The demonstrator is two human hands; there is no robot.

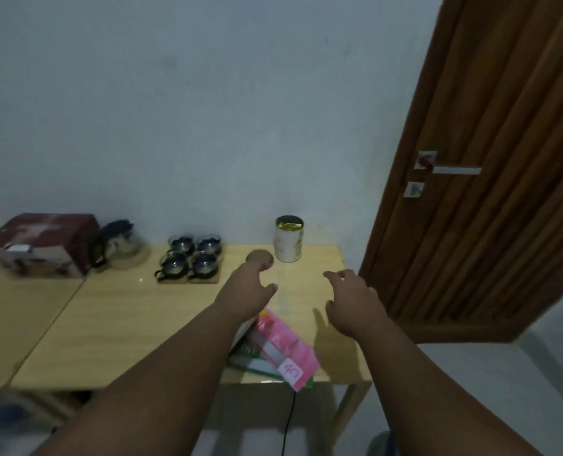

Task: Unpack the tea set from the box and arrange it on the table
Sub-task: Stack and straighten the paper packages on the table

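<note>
Above the table (109, 324), I hold my left hand (247, 291) and right hand (355, 301) spread and empty. Past my left fingertips sits a round coaster (259, 257), I think; further left stand four cups (191, 258), teapot (122, 248) and box (43, 245), seemingly unpacked for arranging.

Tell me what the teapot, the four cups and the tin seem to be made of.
Teapot: probably clear glass with a dark lid and handle; you see through its body. Cups: likely glass in dark holders, with shiny glints. Tin: looks like pale printed metal or card with a gold foil top.
</note>
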